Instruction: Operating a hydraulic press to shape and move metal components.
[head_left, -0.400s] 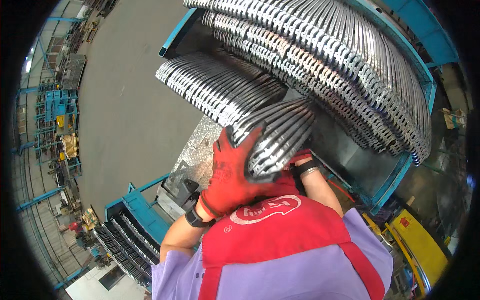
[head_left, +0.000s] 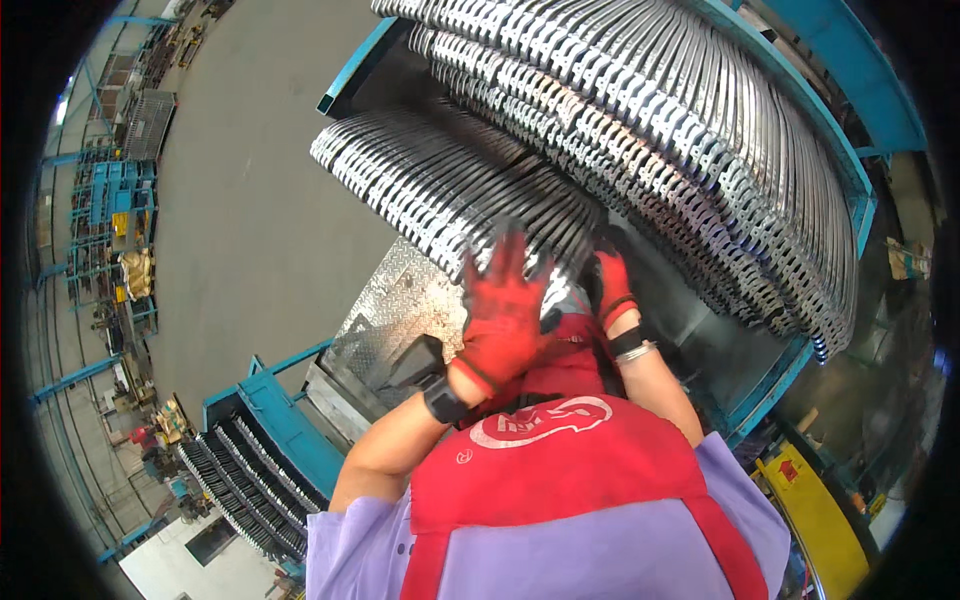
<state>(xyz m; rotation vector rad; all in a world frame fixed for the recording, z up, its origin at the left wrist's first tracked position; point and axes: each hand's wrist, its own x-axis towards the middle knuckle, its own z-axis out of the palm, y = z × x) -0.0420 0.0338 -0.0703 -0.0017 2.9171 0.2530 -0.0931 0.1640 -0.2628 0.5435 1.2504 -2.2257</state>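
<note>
A row of slim, shiny metal bars (head_left: pixel 415 180) stands closely packed, with notched, flattened ends facing left. My left hand (head_left: pixel 503 318), in a red glove with dark fingertips, lies against the near notched ends of the row, its fingers spread. At the other side of the row's near end is my right hand (head_left: pixel 614 283), gloved the same way. Its dark fingers are blurred and partly lost against the bars, so their grip cannot be made out.
Behind, a blue metal rack (head_left: pixel 862 190) holds stacked layers of similar bars (head_left: pixel 640 110). A diamond-patterned metal plate (head_left: pixel 400 290) lies left of my left hand. Another blue rack (head_left: pixel 285 425) with dark bars stands at lower left, a yellow panel (head_left: pixel 815 515) at lower right.
The fanned-out near bars now stand close against the row. My left hand has moved right and spread flat on their ends; my right hand has come up into view beside them.
</note>
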